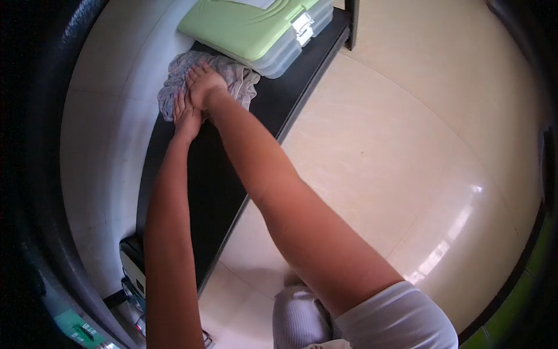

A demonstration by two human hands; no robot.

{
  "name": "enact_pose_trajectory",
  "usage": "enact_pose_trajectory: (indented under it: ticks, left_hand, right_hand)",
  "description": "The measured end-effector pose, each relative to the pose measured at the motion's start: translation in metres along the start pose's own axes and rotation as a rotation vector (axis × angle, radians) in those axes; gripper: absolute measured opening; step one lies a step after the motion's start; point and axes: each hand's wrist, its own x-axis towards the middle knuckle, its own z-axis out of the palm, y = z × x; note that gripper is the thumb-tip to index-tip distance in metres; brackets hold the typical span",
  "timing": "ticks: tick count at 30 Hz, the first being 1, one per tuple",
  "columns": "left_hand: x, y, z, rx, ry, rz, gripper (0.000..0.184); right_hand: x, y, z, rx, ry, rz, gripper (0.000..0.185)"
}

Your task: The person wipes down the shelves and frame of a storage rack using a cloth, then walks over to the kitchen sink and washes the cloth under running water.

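A crumpled grey cloth lies on a long black bench or shelf. Both of my hands press on it, side by side. My left hand lies flat with its fingers stretched out over the cloth's near part. Just to the right and a little farther off, my right hand also rests flat, fingers extended on the cloth. The two hands touch or nearly touch at the thumbs. Part of the cloth is hidden under them.
Beyond the cloth stands a plastic box with a light green lid and clear sides. A pale wall runs along the left. Glossy beige floor tiles spread to the right. A dark-and-white object sits by the bench's near end.
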Motion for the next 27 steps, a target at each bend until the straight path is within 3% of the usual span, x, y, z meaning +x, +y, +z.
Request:
enact_pose_trajectory:
  ticks: [4,5,6,9,13,14,18,21,22,23,24,26,27]
  left_hand:
    - [-0.08,-0.002,-0.002,0.13,-0.027,-0.007,0.062]
    - [-0.114,0.016,-0.015,0.122,-0.098,-0.131,0.061]
    - [-0.142,-0.006,-0.002,0.225,-0.098,-0.075,0.062]
    - [-0.233,0.013,-0.01,0.026,-0.024,-0.074,0.066]
    - [-0.298,0.017,-0.01,-0.016,0.032,-0.185,0.067]
    - [-0.305,0.003,0.003,0.036,0.024,-0.219,0.068]
    - [-0.288,-0.007,0.008,0.13,0.043,-0.216,0.063]
    - [-0.257,-0.065,0.02,0.177,0.157,0.111,0.059]
    - [-0.238,-0.066,0.011,0.15,0.152,0.078,0.058]
    - [-0.215,-0.064,0.005,0.118,0.146,0.046,0.057]
    - [-0.198,-0.088,0.012,-0.227,0.12,0.021,0.057]
    - [-0.162,-0.118,0.017,-0.311,0.104,0.035,0.058]
    - [-0.142,-0.118,0.007,-0.054,0.11,0.084,0.058]
  right_hand:
    - [-0.051,-0.035,0.001,-0.025,-0.054,-0.147,0.067]
    - [-0.075,-0.052,-0.005,-0.126,-0.074,-0.21,0.071]
    - [-0.091,-0.07,0.004,-0.127,-0.08,-0.237,0.073]
    - [-0.154,-0.118,0.0,-0.019,-0.194,-0.375,0.059]
    - [-0.2,-0.152,-0.019,0.124,-0.259,-0.478,0.055]
    - [-0.195,-0.16,0.008,0.1,-0.193,-0.452,0.056]
    - [-0.169,-0.148,0.013,0.13,-0.2,-0.46,0.06]
    - [-0.132,-0.142,0.005,0.152,-0.209,-0.41,0.065]
    - [-0.117,-0.137,0.004,0.105,-0.17,-0.392,0.066]
    - [-0.102,-0.134,0.005,0.047,-0.153,-0.387,0.065]
    - [-0.082,-0.139,0.024,0.111,-0.081,-0.309,0.064]
    - [-0.051,-0.139,0.036,0.072,-0.037,-0.232,0.061]
    - [-0.04,-0.134,0.036,0.092,-0.022,-0.195,0.06]
